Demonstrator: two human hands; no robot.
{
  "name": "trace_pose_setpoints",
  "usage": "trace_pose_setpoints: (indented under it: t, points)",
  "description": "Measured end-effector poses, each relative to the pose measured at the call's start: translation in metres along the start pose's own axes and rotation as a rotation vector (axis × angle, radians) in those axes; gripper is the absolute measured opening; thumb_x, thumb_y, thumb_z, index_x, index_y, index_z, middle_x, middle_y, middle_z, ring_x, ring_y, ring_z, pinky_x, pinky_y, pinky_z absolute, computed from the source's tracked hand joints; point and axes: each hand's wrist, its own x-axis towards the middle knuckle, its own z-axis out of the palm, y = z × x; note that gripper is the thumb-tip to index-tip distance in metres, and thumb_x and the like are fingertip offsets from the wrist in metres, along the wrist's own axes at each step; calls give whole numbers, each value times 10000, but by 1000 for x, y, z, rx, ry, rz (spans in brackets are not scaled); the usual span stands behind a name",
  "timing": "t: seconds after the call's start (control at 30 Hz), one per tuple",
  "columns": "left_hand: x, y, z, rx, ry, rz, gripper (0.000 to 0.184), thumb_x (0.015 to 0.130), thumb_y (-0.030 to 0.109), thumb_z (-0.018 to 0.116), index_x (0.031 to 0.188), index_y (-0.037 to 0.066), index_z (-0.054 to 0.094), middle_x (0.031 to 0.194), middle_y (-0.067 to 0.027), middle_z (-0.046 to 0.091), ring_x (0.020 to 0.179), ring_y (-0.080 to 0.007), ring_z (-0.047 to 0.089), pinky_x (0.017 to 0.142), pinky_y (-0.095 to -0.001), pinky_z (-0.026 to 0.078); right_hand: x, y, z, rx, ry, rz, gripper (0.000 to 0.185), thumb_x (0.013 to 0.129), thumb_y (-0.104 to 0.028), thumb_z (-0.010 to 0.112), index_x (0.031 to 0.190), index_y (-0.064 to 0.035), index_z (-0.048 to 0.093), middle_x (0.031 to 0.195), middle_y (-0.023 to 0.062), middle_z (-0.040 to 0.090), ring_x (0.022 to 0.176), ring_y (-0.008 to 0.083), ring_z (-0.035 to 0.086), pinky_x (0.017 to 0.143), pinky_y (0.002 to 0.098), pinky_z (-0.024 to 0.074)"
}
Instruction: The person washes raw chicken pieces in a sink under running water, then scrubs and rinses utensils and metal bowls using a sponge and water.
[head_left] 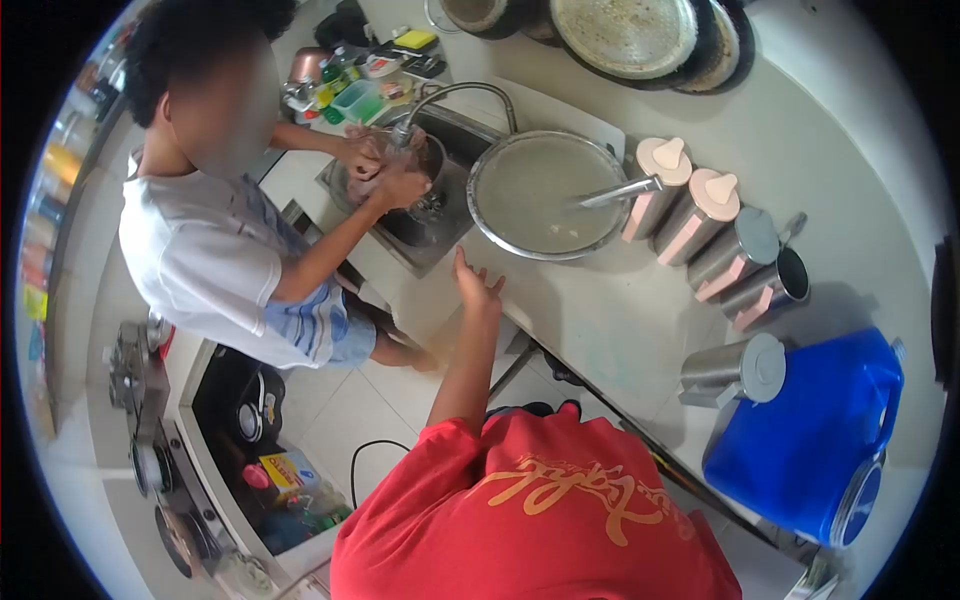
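My left hand [478,282] reaches out over the counter edge, fingers apart, holding nothing. Nearest to it are the sink [432,258] and a large round metal basin [478,222] of cloudy liquid. A metal-handled utensil [625,190] leans in the basin, its lower end hidden in the liquid. My right hand is out of view; my red shirt [540,500] fills the bottom. Across the sink, a co-worker in a white shirt [205,265] has both hands [385,178] under the faucet [402,130], at a metal pot [434,160] and pinkish pieces I cannot make out.
Several metal pitchers [715,255], some with pink lids, stand along the right of the counter [590,320]. A blue jug [805,440] is at the far right. Round pans [630,35] are at the back. Bottles and a green container [358,102] stand behind the sink.
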Motion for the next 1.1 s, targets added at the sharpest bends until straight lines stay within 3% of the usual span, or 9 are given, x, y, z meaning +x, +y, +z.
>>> trace_pose_setpoints:
  t: [0.17,0.33,0.43,0.53,0.73,0.83,0.97,1.03,1.1]
  points:
    - [13,-37,18,36,176,258,874,868,668,470,1508,161,160,1549,-131,146,1378,-344,248,958,-624,363,15,16,-47,-38,3,101,315,886,-269,562,1035,2,621,1047,134,649,893,234,631,771,354,506]
    - [3,-54,27,102,-205,404,789,924,655,383,1490,141,190,1522,-112,218,1358,-347,284,896,-556,456,43,2,-62,-106,-61,88,320,884,-274,565,1028,6,622,1035,136,650,886,237,632,770,356,505]
    - [1,-60,19,93,75,425,740,956,623,331,1495,143,169,1472,-123,308,1355,-338,301,870,-517,494,60,-15,-54,-133,-108,46,323,883,-278,566,1024,7,623,1028,138,651,883,239,633,770,358,504]
    - [-19,-51,22,129,-129,436,752,953,636,315,1498,141,157,1417,-149,381,1269,-313,420,800,-468,531,72,-33,-44,-152,-164,-20,326,882,-281,568,1020,9,624,1022,139,652,879,241,633,769,359,503]
    - [-9,3,8,376,9,490,837,920,700,323,1511,165,68,1086,-110,543,738,-179,547,547,-320,449,86,-59,-13,-187,-247,-108,333,880,-288,571,1011,13,625,1008,141,654,871,244,634,768,362,502]
    - [-15,15,6,342,-502,71,868,894,750,289,1504,162,103,900,-55,514,623,-122,460,502,-256,353,87,-62,4,-214,-282,-131,336,879,-291,572,1007,15,626,1001,143,655,867,246,635,768,363,502]
    - [-14,-38,24,79,-124,249,827,867,795,227,1459,219,276,810,-20,492,572,-104,420,482,-230,300,81,-57,20,-248,-312,-134,341,878,-296,574,1001,18,627,992,144,657,862,248,636,767,365,501]
    - [1,-41,13,237,-348,83,720,916,726,253,1462,257,268,833,-19,512,578,-105,443,473,-238,309,78,-55,26,-259,-316,-127,343,877,-298,575,998,19,627,988,145,657,860,249,636,767,366,500]
    - [-21,-36,8,303,-329,202,693,934,696,258,1458,242,271,848,-22,524,576,-106,456,470,-246,324,74,-51,31,-268,-308,-108,346,877,-300,576,995,20,628,983,146,658,857,251,636,767,367,500]
